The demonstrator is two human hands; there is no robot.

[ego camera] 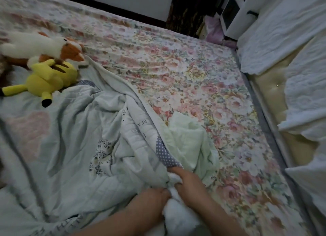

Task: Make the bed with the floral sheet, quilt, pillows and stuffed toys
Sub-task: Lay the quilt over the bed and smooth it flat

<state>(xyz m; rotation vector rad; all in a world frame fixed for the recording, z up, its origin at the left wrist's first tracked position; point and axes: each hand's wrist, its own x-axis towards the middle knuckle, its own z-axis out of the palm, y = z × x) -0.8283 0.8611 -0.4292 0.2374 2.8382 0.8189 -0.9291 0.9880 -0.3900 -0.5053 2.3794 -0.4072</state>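
Note:
A pale blue-grey quilt lies crumpled over the near left of the bed, its edge folded back to show a light green underside. My left hand and my right hand both grip a bunched fold of it at the bottom centre. The floral sheet is spread flat over the mattress to the right and far side. A yellow stuffed toy and a white-and-orange stuffed toy lie on the quilt at the left. White pillows lean against the headboard at the right.
A padded cream headboard runs along the right edge of the bed. Beyond the far corner stand a white cabinet and a pink bundle on the floor. A white panel lines the far side.

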